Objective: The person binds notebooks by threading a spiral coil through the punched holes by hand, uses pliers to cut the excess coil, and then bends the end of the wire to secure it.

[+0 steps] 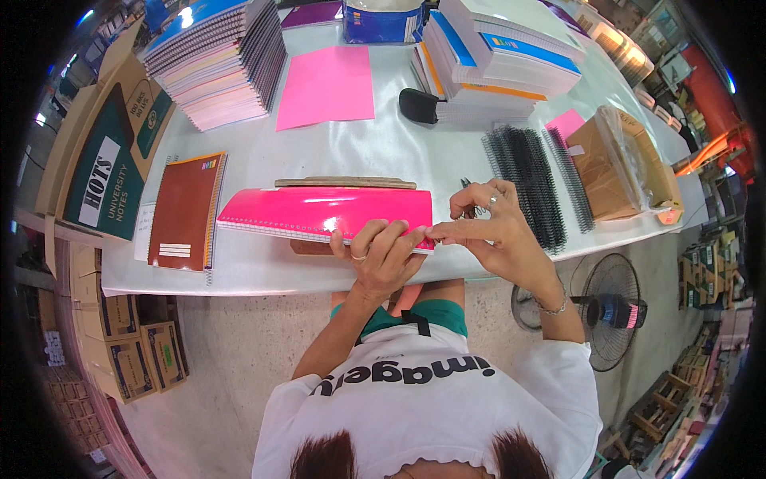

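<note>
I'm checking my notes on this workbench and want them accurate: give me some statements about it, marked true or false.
1. The left hand touches the pink notebook. True.
2. The right hand is at the pink notebook's left end. False: the right hand is at its right end.
3. The brown notebook lies left of the pink notebook. True.
4. The fan stands on the table. False: the fan is off the table.

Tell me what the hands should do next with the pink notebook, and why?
Perhaps the left hand should press the pink notebook steady while the right hand works at its near right corner: both hands' fingertips meet there, while its left end goes unheld.
</note>
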`<state>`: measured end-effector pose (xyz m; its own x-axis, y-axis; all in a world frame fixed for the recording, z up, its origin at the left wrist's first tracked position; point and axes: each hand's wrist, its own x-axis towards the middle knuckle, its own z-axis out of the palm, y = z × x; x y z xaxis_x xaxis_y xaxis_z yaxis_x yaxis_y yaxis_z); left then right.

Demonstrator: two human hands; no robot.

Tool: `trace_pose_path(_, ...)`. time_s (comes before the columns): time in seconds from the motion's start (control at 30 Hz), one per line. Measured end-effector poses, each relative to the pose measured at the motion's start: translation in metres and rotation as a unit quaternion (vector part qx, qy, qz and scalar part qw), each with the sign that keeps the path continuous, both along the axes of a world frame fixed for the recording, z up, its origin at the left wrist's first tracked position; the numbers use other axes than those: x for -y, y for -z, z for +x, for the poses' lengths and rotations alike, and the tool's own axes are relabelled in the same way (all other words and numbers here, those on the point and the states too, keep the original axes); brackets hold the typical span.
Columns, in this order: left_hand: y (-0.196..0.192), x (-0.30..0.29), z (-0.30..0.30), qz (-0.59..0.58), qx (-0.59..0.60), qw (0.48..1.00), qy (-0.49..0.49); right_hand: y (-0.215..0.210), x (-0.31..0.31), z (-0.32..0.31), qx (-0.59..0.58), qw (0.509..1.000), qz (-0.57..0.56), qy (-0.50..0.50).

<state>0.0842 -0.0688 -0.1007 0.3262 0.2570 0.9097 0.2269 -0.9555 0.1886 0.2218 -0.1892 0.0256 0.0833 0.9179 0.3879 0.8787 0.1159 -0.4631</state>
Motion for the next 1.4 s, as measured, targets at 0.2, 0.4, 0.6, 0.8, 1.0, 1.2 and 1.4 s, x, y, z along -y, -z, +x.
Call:
trace_pose_path(0.2,-0.005,-0.003,0.001,0.015,-0.003,1.000,-0.005,-0.002,0.002,0.001,0.040,0.999,0.026,-0.017)
trace_pose_path(0.4,-0.059,-0.023,0.021,0.008,-0.101,0.995,-0.005,-0.007,-0.004,0.005,0.003,0.996,0.070,0.053)
trace_pose_path(0.6,-0.092,-0.038,0.039,-0.030,-0.173,0.984,0.016,0.004,-0.025,0.015,-0.047,0.988,0.104,0.100)
trace_pose_path(0.8,-0.102,-0.046,0.045,-0.031,-0.213,0.976,0.015,-0.010,-0.038,0.010,-0.174,0.970,0.075,0.153)
trace_pose_path(1.0,-0.105,-0.042,0.040,-0.051,-0.232,0.971,0.031,-0.006,-0.046,0.014,-0.021,0.984,0.099,0.145)
trace_pose_path(1.2,-0.103,-0.039,0.038,-0.056,-0.228,0.972,0.030,-0.008,-0.048,0.009,0.080,0.980,0.087,0.157)
trace_pose_path(1.4,-0.110,-0.031,0.020,-0.148,-0.190,0.958,0.157,-0.019,-0.046,0.038,-0.208,0.969,-0.132,0.030)
